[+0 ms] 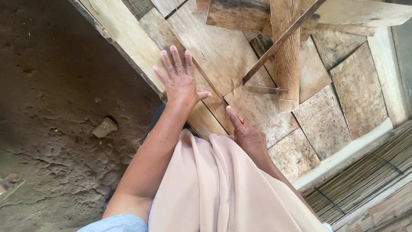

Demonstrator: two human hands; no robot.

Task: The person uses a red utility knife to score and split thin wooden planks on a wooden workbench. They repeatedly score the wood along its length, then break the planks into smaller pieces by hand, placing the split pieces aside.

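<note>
The left hand (pixel 180 79) is laid flat, fingers spread, on a pale wooden plank (pixel 141 47) at the edge of the board platform (pixel 343 90). Just beside that plank, the right hand (pixel 246 133) is pressed to the boards, its fingers closed around a small red object (pixel 240 120), likely a pencil. A thin stick (pixel 281 41) is propped across the boards beyond the plank.

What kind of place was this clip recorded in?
Probably a rough woodworking shed: worn pale wooden boards laid as a work surface, a cracked bare dirt floor, and bundled thin bamboo-like sticks stacked alongside.
</note>
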